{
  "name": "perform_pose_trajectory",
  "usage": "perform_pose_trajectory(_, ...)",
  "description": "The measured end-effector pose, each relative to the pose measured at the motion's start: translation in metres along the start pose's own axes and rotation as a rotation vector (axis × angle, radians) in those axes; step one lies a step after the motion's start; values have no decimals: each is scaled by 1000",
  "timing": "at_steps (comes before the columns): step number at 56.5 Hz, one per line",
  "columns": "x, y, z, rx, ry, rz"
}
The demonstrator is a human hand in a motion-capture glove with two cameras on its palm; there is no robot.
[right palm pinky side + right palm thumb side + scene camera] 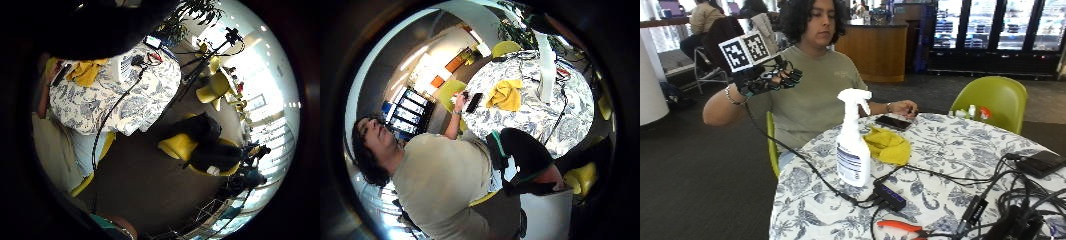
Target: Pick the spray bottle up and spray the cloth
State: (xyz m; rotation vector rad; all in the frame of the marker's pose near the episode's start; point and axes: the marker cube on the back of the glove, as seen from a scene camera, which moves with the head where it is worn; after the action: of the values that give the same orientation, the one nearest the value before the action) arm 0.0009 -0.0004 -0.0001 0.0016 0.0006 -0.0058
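One gloved right hand point(770, 79) is raised beside the person's shoulder, fingers loosely curled, holding nothing. Well below and apart from it, the spray bottle point(853, 145) stands upright on the table point(959, 150), touching the yellow cloth point(889, 145).

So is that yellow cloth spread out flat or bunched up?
Bunched up: the yellow cloth lies in a crumpled heap on the table, beside the spray bottle.

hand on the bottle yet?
No. The gloved hand is raised beside the shoulder, holding nothing; the bottle stands untouched on the table.
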Motion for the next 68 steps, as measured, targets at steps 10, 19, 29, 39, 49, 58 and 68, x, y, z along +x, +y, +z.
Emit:
perform_pose_trajectory(10, -1, -1, -3, 8, -12, -5)
perform_pose_trajectory(19, -3, -1, 0, 13, -34, 9)
perform_pose_trajectory(29, 3, -11, 13, 91, -299, 103)
perform_pose_trajectory(39, 23, -28, 43, 132, -514, 226)
perform_pose_trajectory(49, 37, -57, 67, 241, -772, 306)
perform_pose_trajectory(58, 39, -91, 89, 326, -830, 354)
perform_pose_trajectory(68, 47, -125, 108, 425, -880, 409)
